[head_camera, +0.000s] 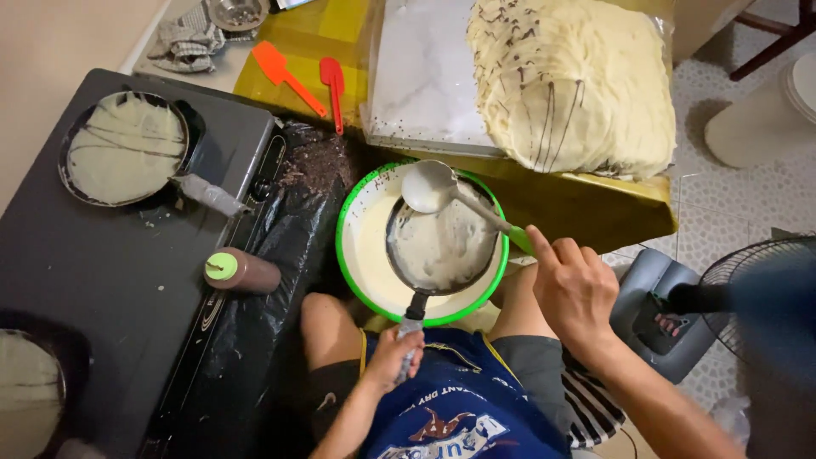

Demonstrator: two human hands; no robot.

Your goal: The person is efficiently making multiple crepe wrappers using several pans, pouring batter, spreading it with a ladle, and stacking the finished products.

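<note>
My left hand point(393, 357) grips the handle of a small dark pan point(442, 248), which I hold over a green-rimmed bowl of pale batter point(350, 228). The pan's face is coated with batter. My right hand point(571, 287) holds the green handle of a metal ladle point(429, 186), whose scoop hangs above the pan's far edge. A second pan with a thin crepe point(126, 149) sits on the dark stove point(110, 272) at the left.
A brown squeeze bottle with a green cap point(240, 271) lies on the stove. Two orange-red spatulas point(293, 78) lie on a yellow surface. A big stack of cooked crepes point(578, 81) rests on a tray. A fan point(756, 293) stands at right. Another pan point(30, 391) shows bottom left.
</note>
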